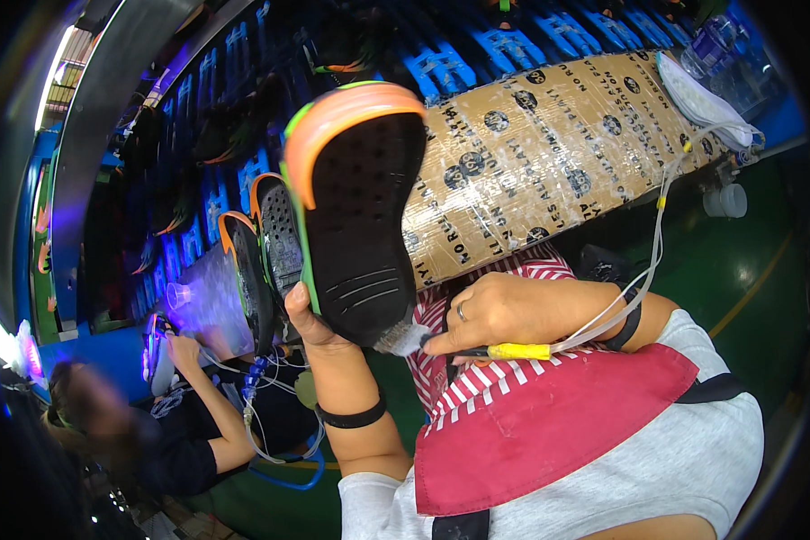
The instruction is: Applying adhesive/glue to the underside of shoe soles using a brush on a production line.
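Note:
My left hand grips the heel end of a black shoe sole, thumb at its edge. The sole stands tilted up with its dark, hole-dotted face toward me. An orange and green rim wraps its toe and side. In my right hand is a brush, its pale bristles touching the sole's heel. Yellow tape wraps the handle, and clear tubing runs from it past my wrist. The fingers under the handle are partly hidden.
A bench covered in printed cardboard lies beyond my hands. Two more soles stand left of mine. Blue racks line the far side. At right are a white shoe-shaped piece and a bottle. A co-worker handles a shoe at left.

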Demonstrator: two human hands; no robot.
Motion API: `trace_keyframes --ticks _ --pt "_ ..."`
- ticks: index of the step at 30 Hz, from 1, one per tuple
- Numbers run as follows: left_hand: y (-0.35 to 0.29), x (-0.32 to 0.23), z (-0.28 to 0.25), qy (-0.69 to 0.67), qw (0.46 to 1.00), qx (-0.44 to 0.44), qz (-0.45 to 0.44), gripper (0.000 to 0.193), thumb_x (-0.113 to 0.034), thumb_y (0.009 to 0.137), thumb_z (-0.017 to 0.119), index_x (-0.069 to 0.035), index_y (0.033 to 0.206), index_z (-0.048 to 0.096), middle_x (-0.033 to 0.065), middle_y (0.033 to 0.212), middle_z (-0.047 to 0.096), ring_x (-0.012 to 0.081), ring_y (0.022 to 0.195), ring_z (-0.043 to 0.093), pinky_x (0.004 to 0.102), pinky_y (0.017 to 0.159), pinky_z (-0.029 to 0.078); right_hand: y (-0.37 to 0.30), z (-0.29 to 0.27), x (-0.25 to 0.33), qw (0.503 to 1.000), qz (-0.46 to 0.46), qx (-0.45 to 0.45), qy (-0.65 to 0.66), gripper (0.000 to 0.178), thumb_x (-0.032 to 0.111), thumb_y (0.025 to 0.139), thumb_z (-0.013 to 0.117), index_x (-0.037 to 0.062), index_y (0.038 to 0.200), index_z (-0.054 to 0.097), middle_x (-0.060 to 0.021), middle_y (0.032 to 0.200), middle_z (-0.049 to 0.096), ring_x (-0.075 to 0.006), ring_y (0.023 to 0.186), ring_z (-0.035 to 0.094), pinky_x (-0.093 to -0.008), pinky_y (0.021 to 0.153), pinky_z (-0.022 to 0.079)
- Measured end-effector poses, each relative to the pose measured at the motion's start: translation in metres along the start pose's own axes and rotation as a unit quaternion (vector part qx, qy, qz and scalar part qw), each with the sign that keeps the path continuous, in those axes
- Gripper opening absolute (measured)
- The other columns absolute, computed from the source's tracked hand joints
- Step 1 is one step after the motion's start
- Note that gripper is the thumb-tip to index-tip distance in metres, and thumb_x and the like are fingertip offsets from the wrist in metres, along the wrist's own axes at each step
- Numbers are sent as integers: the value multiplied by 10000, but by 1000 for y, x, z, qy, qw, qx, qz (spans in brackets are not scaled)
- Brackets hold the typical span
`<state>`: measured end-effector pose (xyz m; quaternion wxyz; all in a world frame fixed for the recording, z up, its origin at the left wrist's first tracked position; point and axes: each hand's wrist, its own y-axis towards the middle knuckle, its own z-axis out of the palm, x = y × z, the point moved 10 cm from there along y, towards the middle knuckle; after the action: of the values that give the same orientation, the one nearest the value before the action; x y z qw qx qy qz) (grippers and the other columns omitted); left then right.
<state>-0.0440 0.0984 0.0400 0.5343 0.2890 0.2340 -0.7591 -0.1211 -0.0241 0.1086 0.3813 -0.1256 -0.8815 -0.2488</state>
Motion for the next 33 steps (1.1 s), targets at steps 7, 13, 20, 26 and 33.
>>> trace_keyframes --ticks 7,13,20,26,33 --pt "8 9 24 -33 990 20 -137 684 -310 728 561 73 1255 353 238 1179 491 319 1042 539 413 915 432 -1 -10 -2 997 -8 -63 -49 322 114 745 566 55 1060 590 -82 645 540 -212 611 560 -306 532 454" --pt "11 20 22 46 983 -21 -178 552 -204 767 552 89 1214 413 191 1175 517 247 1035 547 330 936 402 2 -2 10 998 -14 56 14 351 77 706 552 28 1052 587 -85 671 560 -231 640 565 -320 555 467" --pt "13 37 28 206 932 25 -296 380 -242 835 521 56 1065 566 127 1008 608 158 893 568 256 810 436 -1 2 10 998 -12 19 -62 337 89 649 602 32 981 597 -95 628 540 -246 611 565 -336 545 454" --pt "16 34 20 300 901 22 -313 375 -282 855 505 38 1031 593 111 971 621 141 849 573 246 776 441 -5 -11 8 996 -12 -60 -64 306 83 679 569 39 980 602 -95 619 533 -240 586 552 -331 531 452" --pt "5 30 5 344 859 13 -378 393 -307 864 491 42 1010 599 104 934 629 134 792 582 244 718 460 -10 -2 3 997 -1 -16 -77 296 84 689 556 47 978 607 -75 612 517 -218 622 555 -323 498 445"
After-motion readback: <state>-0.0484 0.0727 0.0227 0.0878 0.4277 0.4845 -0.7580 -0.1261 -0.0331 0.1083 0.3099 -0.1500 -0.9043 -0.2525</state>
